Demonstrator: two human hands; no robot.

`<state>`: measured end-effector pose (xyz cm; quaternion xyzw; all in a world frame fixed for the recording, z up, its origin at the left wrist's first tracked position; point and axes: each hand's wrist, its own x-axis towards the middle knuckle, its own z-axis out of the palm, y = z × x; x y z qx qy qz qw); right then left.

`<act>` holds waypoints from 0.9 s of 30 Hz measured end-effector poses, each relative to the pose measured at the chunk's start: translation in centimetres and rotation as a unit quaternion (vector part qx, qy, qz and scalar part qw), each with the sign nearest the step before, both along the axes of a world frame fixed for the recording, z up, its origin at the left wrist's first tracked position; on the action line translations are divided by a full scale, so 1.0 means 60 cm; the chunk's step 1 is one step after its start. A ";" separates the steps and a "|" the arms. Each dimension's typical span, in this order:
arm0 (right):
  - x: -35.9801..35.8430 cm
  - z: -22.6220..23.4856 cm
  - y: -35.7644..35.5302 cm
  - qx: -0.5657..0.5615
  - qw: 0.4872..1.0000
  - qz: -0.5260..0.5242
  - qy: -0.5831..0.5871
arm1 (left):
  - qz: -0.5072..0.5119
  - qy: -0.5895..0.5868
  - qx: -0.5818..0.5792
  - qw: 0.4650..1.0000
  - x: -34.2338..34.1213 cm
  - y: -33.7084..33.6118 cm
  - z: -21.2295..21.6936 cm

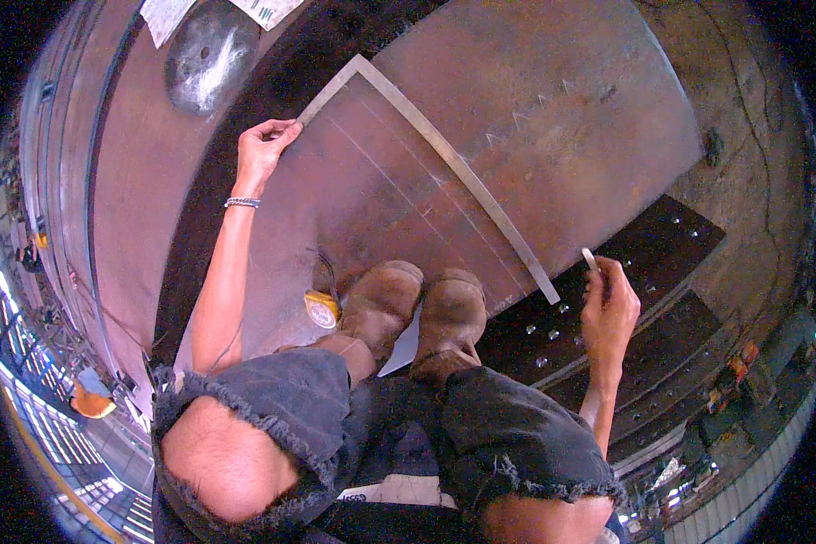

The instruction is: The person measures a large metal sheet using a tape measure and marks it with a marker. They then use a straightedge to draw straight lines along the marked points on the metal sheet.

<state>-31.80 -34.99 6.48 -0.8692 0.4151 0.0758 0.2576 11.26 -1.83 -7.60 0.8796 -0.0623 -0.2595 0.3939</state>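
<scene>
My left hand (263,152) pinches the short leg of a metal framing square (458,170) between thumb and fingers. The square lies on a large rusty-brown steel plate (607,100), its long leg running toward the near right. Between the fingers of my right hand (611,304) is a short white stick of chalk (590,259), raised to the right of the square's end and apart from it. Thin pale lines (394,181) run across the plate inside the square's corner, and several small zigzag marks show beyond it.
My brown boots (385,304) stand on the plate's near side, beside a yellow tape measure (321,310). A dark plate with several holes (666,236) lies at the right. On the far left plate sit a dark round disc (210,56) and paper sheets (165,18).
</scene>
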 end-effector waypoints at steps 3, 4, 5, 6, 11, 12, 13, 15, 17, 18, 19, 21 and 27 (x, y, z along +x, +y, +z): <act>0.066 -0.013 0.011 0.036 0.999 0.009 -0.039 | -0.004 0.003 -0.004 1.000 -0.002 -0.005 0.004; 0.088 -0.020 0.015 0.059 0.998 0.011 -0.038 | -0.006 0.001 -0.001 1.000 -0.004 -0.005 0.004; 0.117 -0.022 0.022 0.066 0.995 0.030 -0.075 | -0.006 0.001 -0.001 1.000 -0.004 -0.003 0.001; 0.146 -0.027 0.030 0.076 0.989 0.050 -0.114 | -0.005 -0.002 0.001 1.000 -0.003 0.001 0.001; 0.306 -0.066 0.054 0.044 0.976 0.150 -0.151 | -0.009 -0.007 0.036 0.999 0.006 0.004 -0.008; 0.343 -0.079 0.055 0.040 0.967 0.170 -0.186 | -0.011 -0.011 0.028 0.999 0.006 0.003 -0.009; 0.382 -0.096 0.056 0.036 0.956 0.189 -0.221 | -0.015 -0.015 0.019 1.000 0.007 0.004 -0.013; 0.452 -0.136 0.059 0.004 0.933 0.226 -0.279 | -0.026 -0.010 0.012 1.000 0.010 0.002 -0.018; 0.511 -0.161 0.066 -0.010 0.922 0.269 -0.280 | -0.020 -0.008 -0.004 1.000 0.005 0.004 -0.015; 0.531 -0.169 0.068 -0.017 0.915 0.290 -0.280 | -0.017 -0.009 -0.012 1.000 0.005 0.003 -0.012; 0.543 -0.176 0.073 -0.018 0.916 0.295 -0.270 | -0.019 -0.014 0.001 1.000 0.005 0.005 -0.008; 0.560 -0.189 0.079 -0.023 0.920 0.301 -0.249 | -0.027 -0.025 0.024 0.999 0.005 0.001 -0.003; 0.559 -0.210 0.089 -0.035 0.911 0.322 -0.256 | -0.012 0.021 0.052 0.998 0.000 -0.011 0.010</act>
